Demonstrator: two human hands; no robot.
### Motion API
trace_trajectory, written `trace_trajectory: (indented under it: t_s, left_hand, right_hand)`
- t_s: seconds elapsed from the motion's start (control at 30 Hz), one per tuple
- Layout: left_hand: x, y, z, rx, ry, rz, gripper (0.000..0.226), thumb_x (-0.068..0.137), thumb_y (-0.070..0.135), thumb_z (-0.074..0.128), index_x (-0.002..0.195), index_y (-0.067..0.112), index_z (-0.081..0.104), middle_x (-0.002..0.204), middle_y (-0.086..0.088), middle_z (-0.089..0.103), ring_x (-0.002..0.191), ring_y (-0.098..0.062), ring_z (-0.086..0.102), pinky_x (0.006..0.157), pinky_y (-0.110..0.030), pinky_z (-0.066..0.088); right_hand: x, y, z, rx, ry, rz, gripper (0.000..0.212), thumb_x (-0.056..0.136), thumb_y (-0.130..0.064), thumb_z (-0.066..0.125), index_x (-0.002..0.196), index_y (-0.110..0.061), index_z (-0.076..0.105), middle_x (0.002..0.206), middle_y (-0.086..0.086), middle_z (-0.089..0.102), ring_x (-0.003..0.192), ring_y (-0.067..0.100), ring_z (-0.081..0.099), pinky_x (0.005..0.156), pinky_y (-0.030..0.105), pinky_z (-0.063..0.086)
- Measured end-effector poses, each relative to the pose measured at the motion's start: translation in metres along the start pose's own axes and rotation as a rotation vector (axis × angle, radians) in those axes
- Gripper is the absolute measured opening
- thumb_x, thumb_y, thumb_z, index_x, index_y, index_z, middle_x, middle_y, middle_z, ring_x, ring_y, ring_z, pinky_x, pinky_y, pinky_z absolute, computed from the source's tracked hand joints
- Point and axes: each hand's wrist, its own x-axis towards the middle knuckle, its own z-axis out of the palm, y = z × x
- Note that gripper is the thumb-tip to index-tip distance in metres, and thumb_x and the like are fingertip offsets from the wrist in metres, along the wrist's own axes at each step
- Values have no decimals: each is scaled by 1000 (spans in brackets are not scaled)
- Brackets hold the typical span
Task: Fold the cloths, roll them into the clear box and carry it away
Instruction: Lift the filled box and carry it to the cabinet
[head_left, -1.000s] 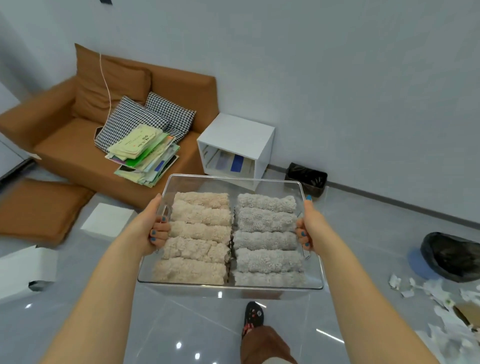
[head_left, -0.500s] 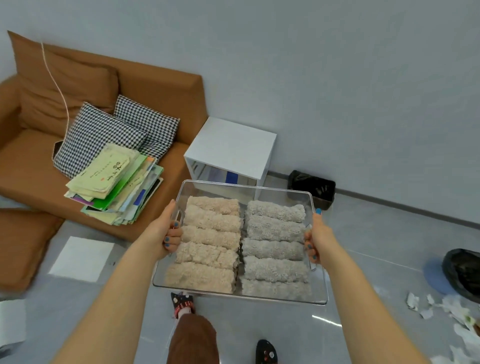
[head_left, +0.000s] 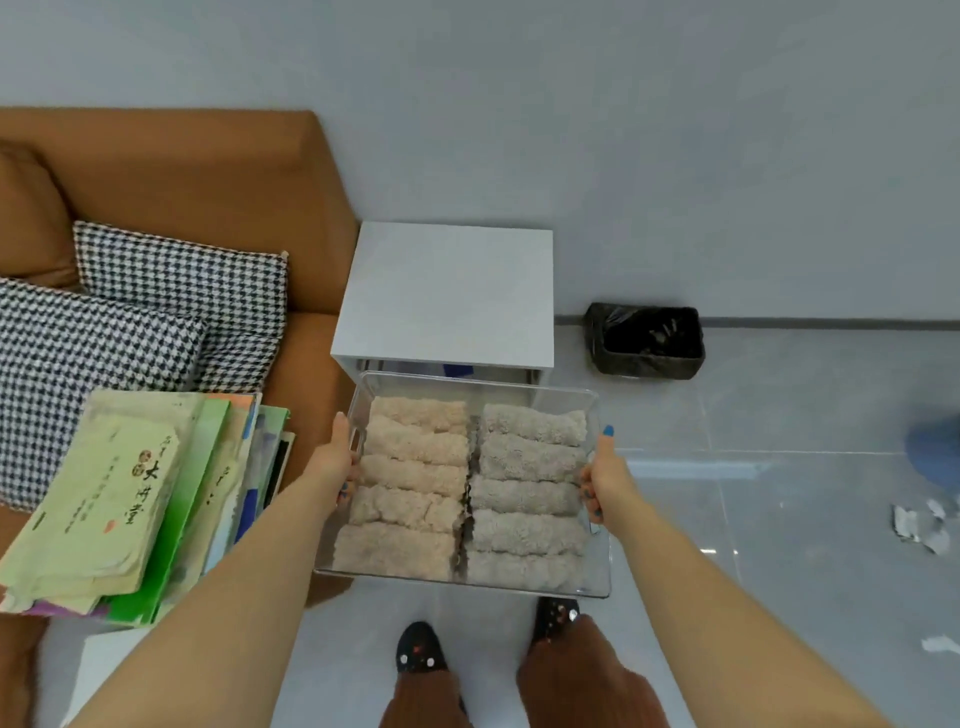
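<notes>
In the centre of the frame the clear box (head_left: 596, 578) is held off the floor, just below the white side table (head_left: 447, 291). The left hand (head_left: 332, 463) grips its left wall and the right hand (head_left: 605, 480) its right wall, fingers curled round the side handles, thumbs pointing up along the rim. Inside lie 2 columns of rolled cloths: 5 beige rolls (head_left: 410, 478) on the left and 5 grey rolls (head_left: 527, 493) on the right, side by side. At left, a stack of papers (head_left: 119, 499) rests on the brown sofa (head_left: 197, 171) below 2 checked cushions (head_left: 171, 280); a black bin (head_left: 647, 340) stands at right.
</notes>
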Motion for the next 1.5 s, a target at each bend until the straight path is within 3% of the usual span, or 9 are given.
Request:
trace_trajectory:
  t_s: [0.13,0.23,0.37,0.53,0.7,0.93,1.1,1.4,1.5]
  left_hand:
    - [107,-9,34,39,85,-18,86,92,70,23,131,-1,50,100,-23,64,80,-38,62,72,-37,52]
    - [165,-23,50,59,77,-35,81,91,70,23,110,0,58,63,-7,43,49,-20,34,48,-25,29]
    - [240,-39,75,39,61,-18,70,91,71,25,90,7,54,62,-4,39,50,-17,28,47,-27,25]
    - [318,-47,84,34,92,47,80,92,69,23,119,2,56,70,-7,44,52,-20,32,49,-27,28]
    - [368,-44,93,-39,79,116,64,93,68,23,81,10,49,63,-3,38,50,-16,25,46,-27,22]
    - [419,-26,114,-138,16,260,57,95,64,27,77,14,48,61,1,35,51,-13,25,48,-26,22]
    - [457,-13,116,-165,-62,329,54,101,53,24,87,11,54,58,2,35,49,-12,25,45,-24,23]
    - [489,-2,123,-179,-82,333,52,102,50,22,86,11,53,62,0,33,52,-13,23,49,-26,20]
    - [495,0,127,-182,-92,331,50,103,48,21,85,12,51,63,1,32,52,-12,22,50,-26,20]
  right_hand:
    - [108,24,51,29,31,5,61,98,-61,15,61,-16,35,56,2,37,47,14,31,44,25,24]
    - [171,43,76,20,39,-24,59,94,-66,17,61,-20,34,60,1,35,51,15,29,47,27,21]
    - [257,54,110,19,34,-55,58,94,-66,17,60,-22,32,59,-1,32,51,14,27,47,26,20]
    - [338,65,156,30,0,-153,52,95,-65,16,63,-27,33,63,-5,32,54,10,28,49,24,21]
    - [407,62,193,5,23,-230,50,94,-66,17,64,-28,34,64,-7,32,55,9,28,51,23,22]
    - [535,46,214,40,121,-407,76,39,-102,-1,66,-36,27,68,-15,24,58,2,17,58,19,10]
    - [500,21,216,4,99,-398,52,80,-74,16,67,-27,35,65,-6,32,54,11,24,53,23,17]
    - [518,6,221,-55,100,-463,19,98,-25,37,97,-12,51,77,0,47,66,15,44,74,36,46]
    - [524,0,223,-40,91,-425,25,100,-21,31,99,-8,52,74,2,44,64,17,41,62,30,37]
